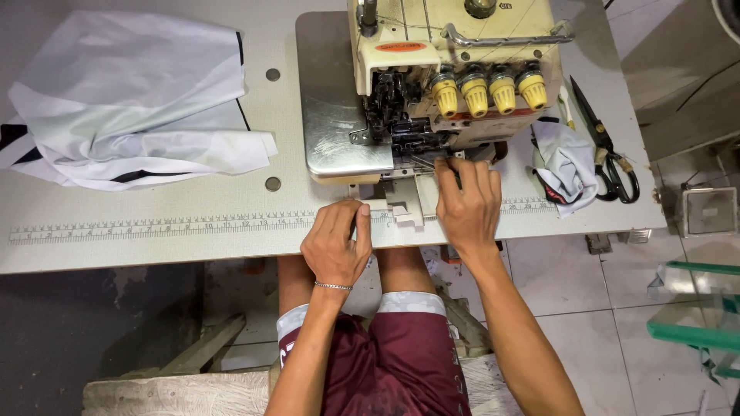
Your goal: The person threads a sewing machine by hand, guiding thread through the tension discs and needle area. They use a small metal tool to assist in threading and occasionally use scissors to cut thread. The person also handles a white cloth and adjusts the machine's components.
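Between hands (401, 219), at table edge: small cream piece (402, 202)

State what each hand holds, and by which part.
Neither hand plainly holds anything. The left hand rests at the table edge; the right hand fingertips touch the sewing machine front, any grip hidden.

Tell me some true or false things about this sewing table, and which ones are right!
1. The sewing machine has four yellow knobs. True.
2. The scissors lie left of the machine. False: they lie on its right.
3. The right hand holds the scissors. False: its fingers reach under the machine's front.
4. A white cloth pile lies on the table at the left. True.
5. The left hand has a bracelet at its wrist. True.
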